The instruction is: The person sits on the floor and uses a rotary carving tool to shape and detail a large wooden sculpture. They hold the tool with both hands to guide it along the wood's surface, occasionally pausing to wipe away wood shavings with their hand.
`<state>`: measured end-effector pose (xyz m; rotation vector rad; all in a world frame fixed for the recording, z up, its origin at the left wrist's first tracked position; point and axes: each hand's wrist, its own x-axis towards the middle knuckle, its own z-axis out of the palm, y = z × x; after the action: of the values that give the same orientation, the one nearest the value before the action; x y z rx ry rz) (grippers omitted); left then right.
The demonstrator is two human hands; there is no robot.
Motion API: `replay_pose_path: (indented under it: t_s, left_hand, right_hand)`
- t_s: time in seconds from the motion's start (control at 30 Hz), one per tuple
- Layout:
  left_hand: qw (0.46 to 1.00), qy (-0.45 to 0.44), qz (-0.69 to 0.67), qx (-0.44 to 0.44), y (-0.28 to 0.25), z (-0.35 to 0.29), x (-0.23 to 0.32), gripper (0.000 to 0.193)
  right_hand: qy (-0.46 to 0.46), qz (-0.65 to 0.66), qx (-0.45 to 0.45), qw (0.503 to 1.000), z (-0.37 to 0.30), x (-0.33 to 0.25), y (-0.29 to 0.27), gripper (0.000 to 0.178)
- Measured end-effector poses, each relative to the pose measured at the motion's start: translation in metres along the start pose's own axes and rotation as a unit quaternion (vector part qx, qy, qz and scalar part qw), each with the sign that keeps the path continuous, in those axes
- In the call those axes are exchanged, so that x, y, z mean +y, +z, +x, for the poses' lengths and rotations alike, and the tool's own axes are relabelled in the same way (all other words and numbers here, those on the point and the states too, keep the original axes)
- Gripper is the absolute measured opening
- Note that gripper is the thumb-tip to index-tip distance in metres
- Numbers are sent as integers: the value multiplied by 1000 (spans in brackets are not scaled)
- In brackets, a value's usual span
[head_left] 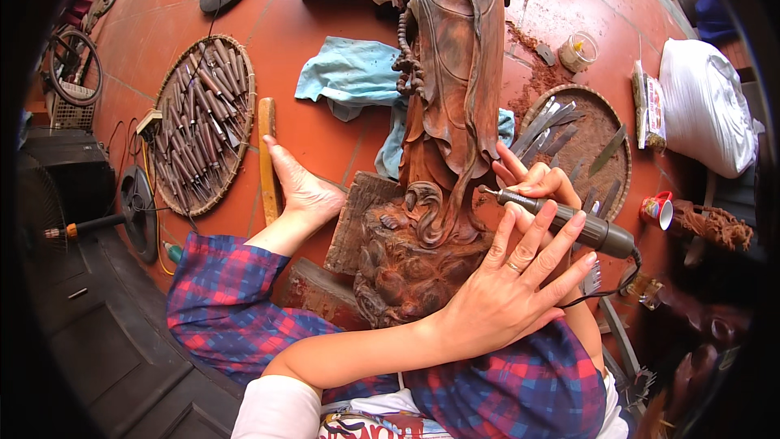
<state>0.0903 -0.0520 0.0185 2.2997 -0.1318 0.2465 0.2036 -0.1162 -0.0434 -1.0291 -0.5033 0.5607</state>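
Observation:
A tall reddish-brown carved wooden statue stands on a carved base on the red tiled floor. My right hand, coming out of a plaid sleeve, grips a corded rotary carving tool with its tip against the statue's lower right side. My left hand, also from a plaid sleeve, lies flat and empty on the floor left of the base, beside a wooden stick. Another person's hand, wearing a ring, reaches in from the lower left on a bare, white-sleeved forearm. Its spread fingers touch the tool's body.
A round woven tray of several chisels lies left, a second tray with blades right. A blue cloth sits behind the statue. A white sack, red mug, small jar and floor fan surround the spot.

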Motion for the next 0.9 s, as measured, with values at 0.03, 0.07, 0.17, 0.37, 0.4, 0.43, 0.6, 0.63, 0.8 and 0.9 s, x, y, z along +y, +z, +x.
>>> replay_pose_path:
  t_s: [0.03,0.07,0.17,0.37,0.4,0.43,0.6,0.63,0.8,0.9]
  left_hand:
    - [1000,5,-2,-2,0,1,0,75]
    - [1000,5,3,9,0,4,0,76]
    - [999,5,22,27,-3,9,-2,77]
    - [999,-11,2,43,-5,2,-11,77]
    - [999,-16,4,41,-5,3,-12,77]
    - [999,-20,6,38,-7,4,-13,77]
    - [998,-30,39,46,-5,7,-16,80]
    - [998,-28,38,48,-4,7,-18,81]
    - [997,-43,35,47,-7,7,-18,82]
    - [997,-44,40,44,-7,8,-19,82]
  right_hand:
    - [-10,-16,-1,1000,0,-1,-1,24]
    - [5,-32,-16,999,0,-2,-4,19]
    - [-67,-134,-15,989,2,-4,7,16]
    - [-160,-278,-40,946,2,13,-9,25]
    - [-147,-249,-29,957,3,15,-8,25]
    - [-134,-219,-19,966,4,17,-6,25]
    - [-62,-126,30,990,1,20,-1,23]
    - [-52,-126,40,990,1,19,-1,23]
    - [-39,-152,18,988,4,15,-1,20]
    - [-33,-166,41,985,3,16,1,19]
